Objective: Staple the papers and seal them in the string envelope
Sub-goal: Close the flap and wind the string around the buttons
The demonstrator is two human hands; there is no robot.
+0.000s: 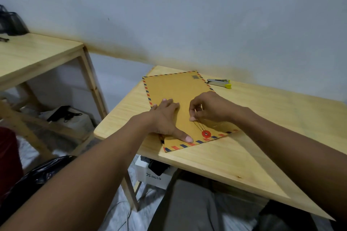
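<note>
Nearest the person: red button [206, 134] on the envelope's flap edge, just below the R hand and right of the L thumb. String [199, 126] ran taut from the button up to the R fingertips, several strands visible, so winding looked underway, not finished (judgement).

L hand [165, 118] lay flat, fingers spread wide, palm down on the envelope [176, 90], thumb pressed near the flap edge beside the button. Holding nothing, just pinning. R hand [210, 108] was pinched narrow on the string, thumb + forefinger closed on it, other fingers curled.

Envelope sat flat on the table [262, 118], under both hands, angled, far corner pointing away past the fingertips. No loose papers visible; presumably inside already, can't confirm.

Handling est.: envelope light, thin kraft w/ some stiffness, slides easily on smooth wood, so it needs the flat palm to stay put. Flap will spring up if the thumb lifts. String thin, limp, slips w/o tension; grip it close to the button w/ fingertip pinch, keep it taut while looping. Button is a paper disc on a rivet, could tear if yanked hard.

Beyond the R hand, well apart: stapler [219, 83], silver w/ yellow end, lying on the table near the wall, just off the envelope's far corner. Untouched.
</note>
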